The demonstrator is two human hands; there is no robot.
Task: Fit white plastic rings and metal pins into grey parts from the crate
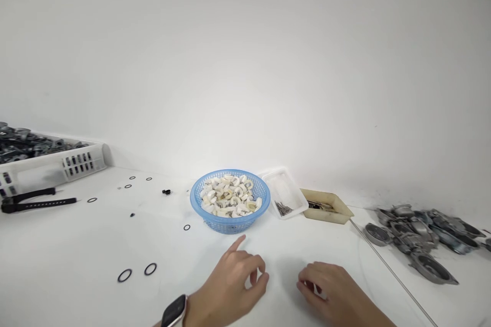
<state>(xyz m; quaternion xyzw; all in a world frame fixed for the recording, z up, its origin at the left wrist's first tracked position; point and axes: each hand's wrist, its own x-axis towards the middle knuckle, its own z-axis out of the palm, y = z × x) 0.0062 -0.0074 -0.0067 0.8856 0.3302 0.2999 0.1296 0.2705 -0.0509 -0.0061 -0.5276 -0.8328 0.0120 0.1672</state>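
Observation:
My left hand (238, 281), with a dark-faced watch (174, 310) on its wrist, hovers at the front middle of the table. One finger stretches toward the blue basket (230, 226); the thumb and other fingers are loosely bent, and nothing shows between them. To its right is my right hand (333, 286), its fingers loosely curled with a small gap to the thumb and no object visible. White and yellowish curved pieces (230, 195) fill the basket, just beyond my left hand. The two hands are apart.
Right of the basket stand a white tray (282, 189) with thin metal pieces (283, 208) and a beige tray (341, 210). Grey metal castings (431, 268) lie at right past a thin rod (395, 273). Black rings (150, 264), black-handled pliers (38, 204) and a white crate (102, 156) are left.

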